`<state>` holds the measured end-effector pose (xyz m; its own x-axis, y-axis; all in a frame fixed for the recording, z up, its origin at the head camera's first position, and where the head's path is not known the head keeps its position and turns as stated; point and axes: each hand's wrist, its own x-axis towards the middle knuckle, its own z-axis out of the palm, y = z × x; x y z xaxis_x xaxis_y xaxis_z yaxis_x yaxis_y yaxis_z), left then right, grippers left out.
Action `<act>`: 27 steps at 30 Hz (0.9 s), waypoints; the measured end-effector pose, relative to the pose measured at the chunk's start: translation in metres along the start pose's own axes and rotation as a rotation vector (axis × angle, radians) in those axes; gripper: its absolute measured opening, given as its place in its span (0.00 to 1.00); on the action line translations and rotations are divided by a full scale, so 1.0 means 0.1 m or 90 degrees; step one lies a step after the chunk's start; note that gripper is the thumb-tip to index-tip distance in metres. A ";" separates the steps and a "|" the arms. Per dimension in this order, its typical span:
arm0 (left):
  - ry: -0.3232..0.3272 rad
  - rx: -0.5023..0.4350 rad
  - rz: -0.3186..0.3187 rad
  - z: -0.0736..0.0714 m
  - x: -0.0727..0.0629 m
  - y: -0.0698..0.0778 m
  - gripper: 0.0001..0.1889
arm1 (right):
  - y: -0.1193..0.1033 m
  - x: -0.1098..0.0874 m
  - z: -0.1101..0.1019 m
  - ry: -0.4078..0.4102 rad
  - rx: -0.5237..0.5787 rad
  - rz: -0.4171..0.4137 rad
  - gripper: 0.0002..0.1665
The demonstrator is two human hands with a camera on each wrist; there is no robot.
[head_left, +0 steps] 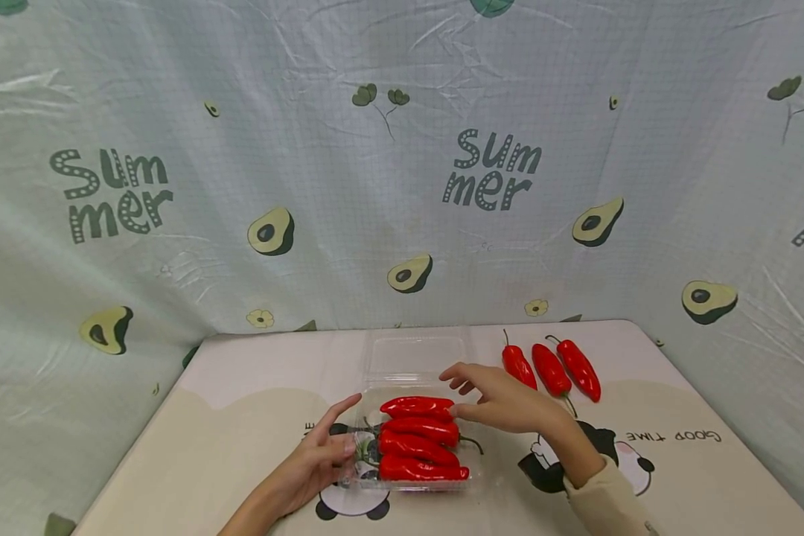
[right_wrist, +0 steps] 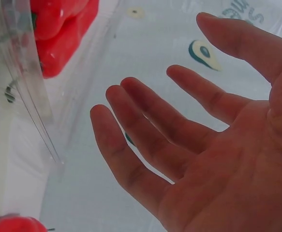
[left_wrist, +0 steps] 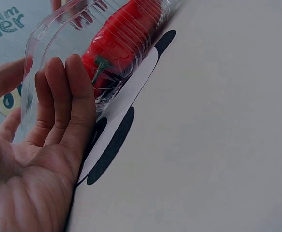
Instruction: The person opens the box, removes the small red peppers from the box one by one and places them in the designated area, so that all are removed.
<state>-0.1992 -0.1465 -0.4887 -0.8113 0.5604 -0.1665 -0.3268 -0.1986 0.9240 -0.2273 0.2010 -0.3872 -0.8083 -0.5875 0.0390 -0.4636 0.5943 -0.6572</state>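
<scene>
A clear plastic clamshell box point(head_left: 418, 486) sits on the table with its lid point(head_left: 415, 359) folded back, away from me. Several red peppers point(head_left: 418, 447) lie crosswise in it, one behind another. My left hand point(head_left: 308, 461) rests its fingers against the box's left side; the left wrist view shows those fingers point(left_wrist: 78, 92) nearly straight beside the clear wall. Above the box's far right corner is my right hand point(head_left: 509, 398), fingers spread and loosely bent, palm empty in the right wrist view. Its thumb appears close to the farthest pepper point(head_left: 417, 406); whether they touch, I cannot tell.
Three more red peppers point(head_left: 551, 368) lie on the table at the back right, beyond my right hand. The table cover point(head_left: 234, 447) carries panda prints and lettering. A pale curtain point(head_left: 348, 186) with avocado prints hangs behind the table and along its sides.
</scene>
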 end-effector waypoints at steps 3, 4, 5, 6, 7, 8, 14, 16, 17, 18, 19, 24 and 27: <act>-0.011 -0.001 0.010 0.00 0.00 0.00 0.42 | 0.00 0.02 0.02 -0.010 0.010 -0.013 0.33; -0.016 -0.002 0.014 -0.01 0.00 -0.01 0.42 | 0.00 0.03 0.03 -0.014 0.014 -0.016 0.33; -0.021 -0.003 0.018 -0.01 0.00 -0.01 0.42 | -0.01 0.04 0.04 -0.018 0.018 -0.016 0.33; -0.024 -0.003 0.020 -0.01 0.00 -0.01 0.42 | -0.01 0.04 0.05 -0.023 0.022 -0.016 0.33; -0.028 -0.004 0.024 -0.01 0.00 -0.01 0.42 | -0.02 0.05 0.06 -0.028 0.023 -0.015 0.33; -0.029 -0.003 0.025 -0.01 0.00 -0.01 0.42 | -0.03 0.05 0.07 -0.033 0.024 -0.014 0.33; -0.016 0.002 0.015 0.00 0.01 -0.01 0.41 | -0.06 0.07 0.11 -0.056 0.016 -0.016 0.32; -0.015 0.002 0.015 0.00 0.01 -0.01 0.41 | -0.07 0.07 0.11 -0.058 0.016 -0.017 0.32; -0.014 0.001 0.014 0.00 0.01 -0.01 0.41 | -0.08 0.07 0.11 -0.060 0.019 -0.019 0.32; -0.015 0.001 0.014 0.00 0.01 -0.01 0.42 | -0.08 0.08 0.12 -0.063 0.020 -0.021 0.32; -0.014 0.000 0.013 0.00 0.01 -0.01 0.42 | -0.09 0.09 0.12 -0.066 0.021 -0.023 0.32; -0.003 0.002 0.008 0.00 0.00 -0.01 0.41 | -0.14 0.15 0.13 -0.084 0.010 -0.023 0.34; 0.004 0.004 0.005 0.00 0.00 -0.01 0.41 | -0.17 0.22 0.13 -0.101 -0.006 -0.015 0.34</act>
<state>-0.1990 -0.1468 -0.4892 -0.8172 0.5534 -0.1609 -0.3168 -0.1982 0.9276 -0.2326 0.1708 -0.3843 -0.7295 -0.6809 -0.0654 -0.4866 0.5838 -0.6499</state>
